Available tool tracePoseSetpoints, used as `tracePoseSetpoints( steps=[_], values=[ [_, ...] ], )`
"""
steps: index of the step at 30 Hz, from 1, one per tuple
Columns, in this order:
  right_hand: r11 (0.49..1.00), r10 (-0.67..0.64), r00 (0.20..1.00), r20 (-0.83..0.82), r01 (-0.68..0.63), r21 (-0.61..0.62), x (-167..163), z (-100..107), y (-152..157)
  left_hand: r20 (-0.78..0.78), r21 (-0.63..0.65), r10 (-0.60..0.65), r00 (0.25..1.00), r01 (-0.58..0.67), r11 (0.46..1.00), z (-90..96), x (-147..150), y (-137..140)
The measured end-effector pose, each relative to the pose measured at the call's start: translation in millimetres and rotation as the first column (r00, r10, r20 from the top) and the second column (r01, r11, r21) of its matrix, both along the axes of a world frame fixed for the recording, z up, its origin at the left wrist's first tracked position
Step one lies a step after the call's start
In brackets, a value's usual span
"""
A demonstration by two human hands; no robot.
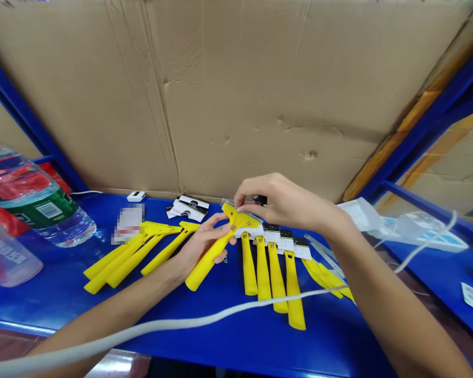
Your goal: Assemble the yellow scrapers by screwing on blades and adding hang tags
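Observation:
My left hand (205, 239) is closed around a yellow scraper (211, 258), its handle slanting down toward me and its wide head at the top. A clear plastic strip (225, 202) runs along the edge of that head, pinched by the fingers of my right hand (274, 197). Something small and black (259, 199) shows beneath the right palm; what it is I cannot make out. Beside the held tool, several yellow scrapers with white-and-black cards (294, 289) lie in a row. More yellow scrapers (130, 262) rest to the left.
White-and-black cards (189, 207) are at the back of the blue table (220, 336). Yellow parts (323, 275) and clear strips (327, 254) lie at right. A water bottle (51, 205) leans at left. A white cable (181, 322) crosses in front. Cardboard (236, 105) stands behind.

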State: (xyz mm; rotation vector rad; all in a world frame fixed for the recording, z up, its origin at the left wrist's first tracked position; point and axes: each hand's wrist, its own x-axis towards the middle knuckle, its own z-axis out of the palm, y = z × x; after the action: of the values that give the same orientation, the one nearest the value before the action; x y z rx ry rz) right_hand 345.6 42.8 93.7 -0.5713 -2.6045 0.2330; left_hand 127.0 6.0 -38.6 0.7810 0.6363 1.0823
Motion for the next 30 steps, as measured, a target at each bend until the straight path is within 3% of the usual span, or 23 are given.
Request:
tracePoseSetpoints(
  steps=[6,18,25,30],
  values=[
    [0.999,0.036,0.998,0.056,-0.035,-0.019,-5.5,-9.5,6.7,0.009,0.033,-0.032,0.999,0.031,0.999,2.7,0.8,-1.5],
    [0.999,-0.026,0.991,0.134,0.032,-0.041,-10.1,-16.2,9.8,-0.009,0.101,-0.080,0.997,0.081,0.992,-7.3,-0.7,1.3],
    [0.976,-0.166,0.955,0.246,0.194,-0.096,-4.4,-6.4,6.7,-0.045,0.101,-0.163,0.986,0.167,0.981,-5.0,2.4,-2.1],
    [0.963,-0.156,0.933,0.326,0.216,-0.159,1.3,-6.8,11.8,-0.050,0.064,-0.254,0.966,0.257,0.964,-5.3,3.6,-5.4]
  ],
)
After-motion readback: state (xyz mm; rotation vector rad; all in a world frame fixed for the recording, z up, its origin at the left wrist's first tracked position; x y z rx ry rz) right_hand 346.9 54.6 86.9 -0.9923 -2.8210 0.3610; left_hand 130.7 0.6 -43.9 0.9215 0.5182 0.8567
